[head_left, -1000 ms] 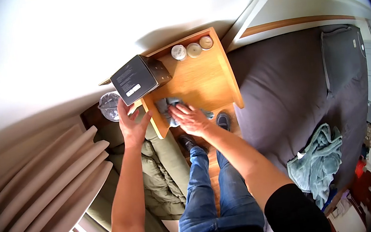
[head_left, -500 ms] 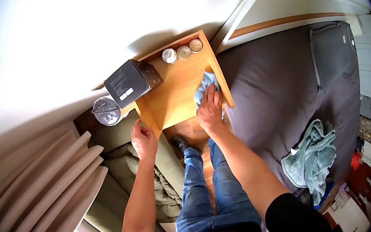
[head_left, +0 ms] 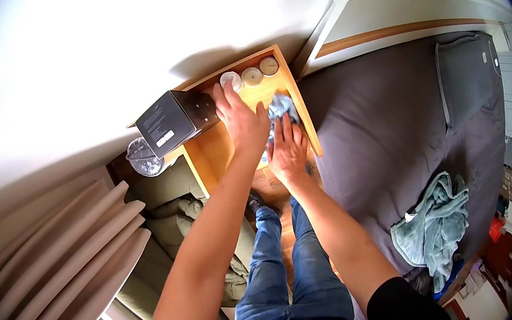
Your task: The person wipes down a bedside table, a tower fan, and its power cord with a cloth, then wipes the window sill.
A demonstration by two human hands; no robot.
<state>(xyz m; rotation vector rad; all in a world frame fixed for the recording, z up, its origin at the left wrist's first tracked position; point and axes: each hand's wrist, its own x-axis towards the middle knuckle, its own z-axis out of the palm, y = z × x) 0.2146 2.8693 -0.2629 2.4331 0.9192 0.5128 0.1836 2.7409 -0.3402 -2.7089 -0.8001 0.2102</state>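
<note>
My left hand (head_left: 241, 116) reaches over the wooden tabletop (head_left: 209, 150), fingers apart, its fingertips by the leftmost of three candles, a white one (head_left: 230, 81). Beside it are a cream candle (head_left: 251, 76) and another candle (head_left: 268, 65), along the back edge. A black box (head_left: 175, 120) stands at the top's left, just left of that hand. My right hand (head_left: 288, 149) lies on a blue-grey cloth (head_left: 280, 105) near the right side panel, its fingers pressed onto the cloth.
A clear round container (head_left: 145, 157) is left of the box. An olive sofa (head_left: 171, 182) and a beige curtain (head_left: 68, 265) are at left. On the right is a bed with a dark sheet (head_left: 368, 118), a pillow (head_left: 471, 84) and a teal blanket (head_left: 435, 223).
My left hand has moved from the table's front left corner up to the candles. The cloth first went from left to right under my right hand, which now stays near the right panel.
</note>
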